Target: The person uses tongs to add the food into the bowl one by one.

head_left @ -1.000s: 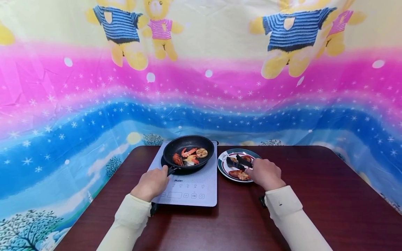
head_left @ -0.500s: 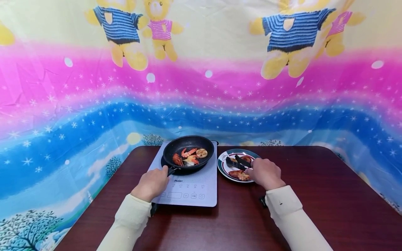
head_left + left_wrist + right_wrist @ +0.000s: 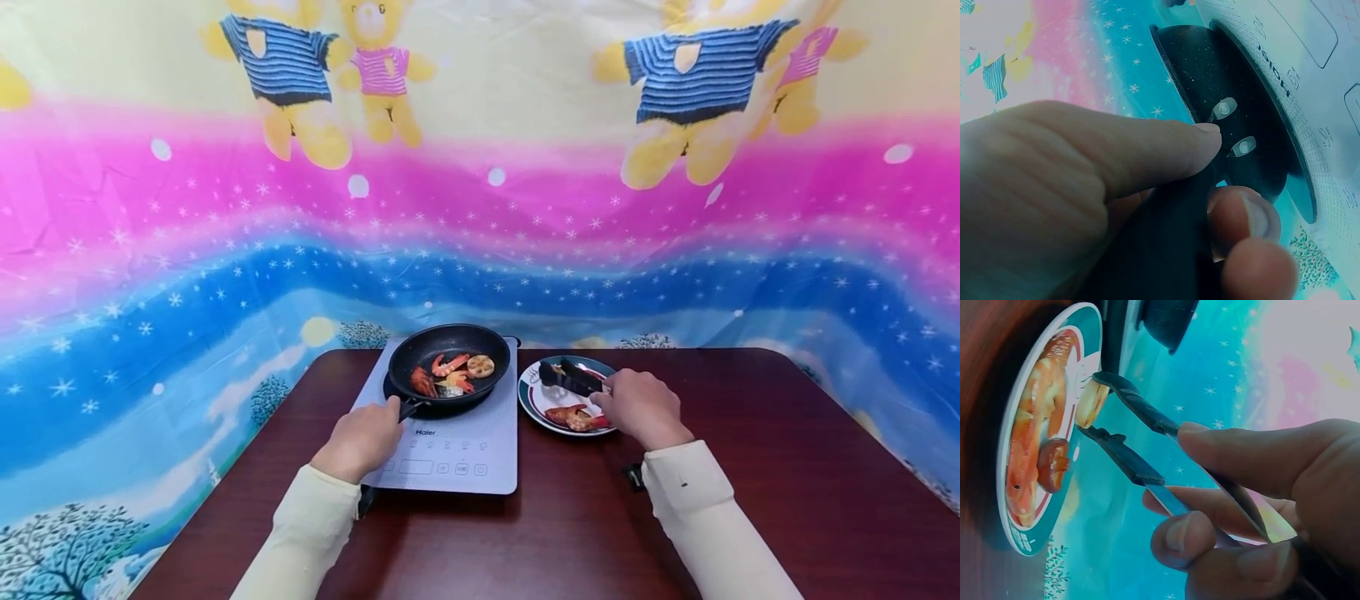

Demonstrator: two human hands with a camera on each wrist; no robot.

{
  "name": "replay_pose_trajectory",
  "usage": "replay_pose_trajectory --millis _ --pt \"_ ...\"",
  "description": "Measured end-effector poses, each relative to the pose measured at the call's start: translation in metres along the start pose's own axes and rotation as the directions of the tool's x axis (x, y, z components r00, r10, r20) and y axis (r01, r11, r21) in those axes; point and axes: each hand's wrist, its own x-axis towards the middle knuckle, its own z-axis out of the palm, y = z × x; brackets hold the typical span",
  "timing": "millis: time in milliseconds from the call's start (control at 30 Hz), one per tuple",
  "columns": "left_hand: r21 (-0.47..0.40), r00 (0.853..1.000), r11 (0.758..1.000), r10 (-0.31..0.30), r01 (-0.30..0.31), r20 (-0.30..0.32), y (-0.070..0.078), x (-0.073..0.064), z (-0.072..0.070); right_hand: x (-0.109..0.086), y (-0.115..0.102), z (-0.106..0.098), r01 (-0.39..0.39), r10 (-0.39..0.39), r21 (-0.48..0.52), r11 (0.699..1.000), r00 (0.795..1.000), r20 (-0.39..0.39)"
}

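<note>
My left hand (image 3: 365, 437) grips the handle of a black frying pan (image 3: 420, 346), which sits on a white induction cooktop (image 3: 491, 467). Inside the pan are shrimp (image 3: 450, 365), a round lotus root slice (image 3: 481, 366) and other food pieces. My right hand (image 3: 643, 406) holds black-tipped tongs (image 3: 1141, 412) over a plate (image 3: 528, 404) to the right of the cooktop. Between the tong tips is a pale, browned slice of food (image 3: 1092, 404). On the plate lie a cooked shrimp (image 3: 1025, 462) and a small reddish-brown chunk (image 3: 1053, 464), seen in the right wrist view.
All of this stands on a dark red-brown table (image 3: 750, 467). A patterned cloth backdrop (image 3: 480, 275) with bears and snowflakes hangs behind the table and along its sides. The cooktop and plate sit close together near the table's back edge.
The tongs have risen off the middle of the plate, with the slice in their tips. My right hand has shifted slightly up and right. The left hand and pan have stayed still.
</note>
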Motion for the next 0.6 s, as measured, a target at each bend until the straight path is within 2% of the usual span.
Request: replay_pose_trajectory --millis 200,600 --pt "-0.008 1.000 1.000 0.007 -0.007 -0.002 0.000 -0.002 -0.002 -0.004 -0.006 -0.009 0.022 -0.021 0.033 0.999 0.998 -0.057" --pt "-0.005 1.000 1.000 0.012 -0.012 -0.010 0.000 -0.002 -0.001 -0.015 -0.020 -0.013 0.147 -0.131 0.086 0.985 0.977 -0.167"
